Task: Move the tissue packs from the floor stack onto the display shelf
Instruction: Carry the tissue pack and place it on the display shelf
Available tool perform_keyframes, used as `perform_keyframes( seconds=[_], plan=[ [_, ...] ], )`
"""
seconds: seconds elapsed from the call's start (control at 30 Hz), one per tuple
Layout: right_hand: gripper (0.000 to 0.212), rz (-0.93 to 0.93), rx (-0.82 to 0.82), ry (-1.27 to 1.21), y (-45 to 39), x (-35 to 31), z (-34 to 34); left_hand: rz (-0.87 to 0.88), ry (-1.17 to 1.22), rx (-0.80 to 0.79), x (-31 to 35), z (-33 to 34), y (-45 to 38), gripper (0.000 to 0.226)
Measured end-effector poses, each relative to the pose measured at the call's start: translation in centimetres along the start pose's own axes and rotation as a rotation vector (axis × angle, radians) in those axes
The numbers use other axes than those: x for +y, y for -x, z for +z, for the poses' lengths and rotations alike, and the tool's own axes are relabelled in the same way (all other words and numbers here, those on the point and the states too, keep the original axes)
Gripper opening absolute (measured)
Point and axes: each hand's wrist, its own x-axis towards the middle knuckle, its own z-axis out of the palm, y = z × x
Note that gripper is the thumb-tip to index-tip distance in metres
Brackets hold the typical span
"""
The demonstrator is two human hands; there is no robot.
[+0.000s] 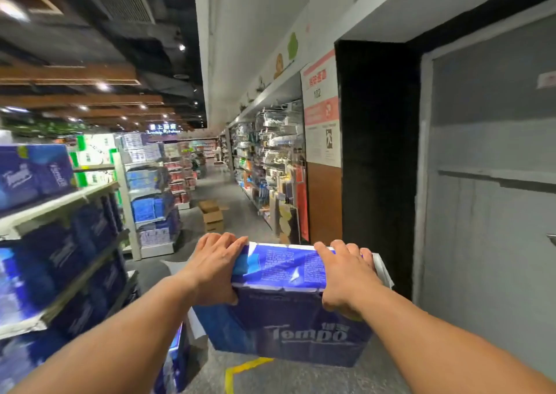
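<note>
Tissue pack (288, 306): a big dark-blue wrapped bundle with "Tempo" in pale letters on the near face, held up in the air in front of the person, over the aisle floor; its top panel is a lighter blue with fine print.
Left hand (215, 268): clamped on the pack's upper left corner, fingers curled over the far top edge, thumb pressed to the near side.
Right hand (346, 276): gripping the upper right corner the same way, fingers spread over the top, thumb down on the front face; a flap of loose white wrapping sticks out just beyond it.
Arms: both bare forearms reach forward from the bottom corners, the pack between them.
Floor stack (176, 360): more blue packs below and to the left of the held one, only partly seen past the left forearm.
Display shelf (60, 201): on the left, pale boards on several levels, packed with the same dark-blue bundles; the held pack is well apart from it.
Floor (270, 378): grey speckled, with a yellow tape corner under the pack.
Cardboard boxes (212, 214): open and stacked further down the aisle.
Right side: a grey door (493, 183) beside a black pillar; beyond them, racks of hanging goods.
</note>
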Motion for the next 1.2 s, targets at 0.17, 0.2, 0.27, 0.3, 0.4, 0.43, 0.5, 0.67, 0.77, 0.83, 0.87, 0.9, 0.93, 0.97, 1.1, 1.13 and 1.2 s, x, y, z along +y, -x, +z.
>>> perform_keyframes(
  seconds=[0.17,0.2,0.27,0.3,0.4,0.43,0.5,0.67,0.77,0.83,0.87,0.9,0.93,0.97,1.1,1.13,1.2],
  plan=[
    [0.108,-0.216,-0.009,-0.015,-12.9,-3.0,2.4,-0.209,-0.043,-0.044,-6.4,3.7,-4.3,0.121],
    [0.109,-0.258,-0.019,-0.002,-15.5,-3.8,2.5,-0.252,-0.059,-0.054,-7.6,4.1,-5.0,0.121],
    [0.109,-0.344,-0.012,0.011,-20.5,-5.6,2.5,-0.341,-0.067,-0.063,-10.1,4.8,-6.3,0.12],
    [0.106,-0.386,0.005,0.013,-22.8,-6.6,2.5,-0.378,-0.07,-0.071,-11.4,5.0,-6.7,0.12],
    [0.097,-0.526,0.038,0.007,-28.7,-10.5,2.8,-0.492,-0.062,-0.091,-15.6,5.9,-7.4,0.123],
    [0.097,-0.566,0.039,-0.002,-30.5,-11.9,3.1,-0.531,-0.061,-0.091,-17.0,6.4,-7.4,0.123],
    [0.099,-0.636,0.034,-0.021,-34.0,-15.0,4.0,-0.602,-0.074,-0.096,-19.8,7.3,-7.7,0.122],
    [0.1,-0.748,0.029,-0.1,-42.8,-22.7,7.5,-0.702,-0.139,-0.133,-27.7,10.0,-9.6,0.119],
    [0.1,-0.789,0.012,-0.118,-48.5,-26.7,8.7,-0.746,-0.141,-0.162,-33.1,11.8,-12.1,0.12],
    [0.101,-0.808,0.037,-0.145,-52.5,-29.1,8.8,-0.756,-0.147,-0.162,-36.3,12.7,-14.2,0.12],
    [0.102,-0.82,0.05,-0.141,-54.5,-30.1,8.7,-0.766,-0.159,-0.16,-37.9,13.1,-15.2,0.12],
    [0.101,-0.835,0.06,-0.134,-56.4,-31.0,8.6,-0.775,-0.172,-0.155,-39.3,13.5,-16.3,0.12],
    [0.1,-0.85,0.077,-0.14,-58.4,-31.9,8.5,-0.781,-0.184,-0.139,-40.8,13.9,-17.4,0.121],
    [0.097,-0.863,0.095,-0.156,-60.6,-32.8,8.6,-0.791,-0.193,-0.123,-42.4,14.4,-18.6,0.122],
    [0.095,-0.878,0.161,-0.203,-70.3,-36.0,9.6,-0.79,-0.258,-0.048,-49.1,17.0,-25.1,0.119],
    [0.096,-0.873,0.189,-0.205,-72.5,-36.6,9.7,-0.781,-0.299,-0.025,-50.4,17.2,-26.8,0.116],
    [0.099,-0.868,0.227,-0.21,-77.2,-37.8,10.4,-0.776,-0.369,0.016,-53.2,18.5,-30.4,0.113]
  ],
)
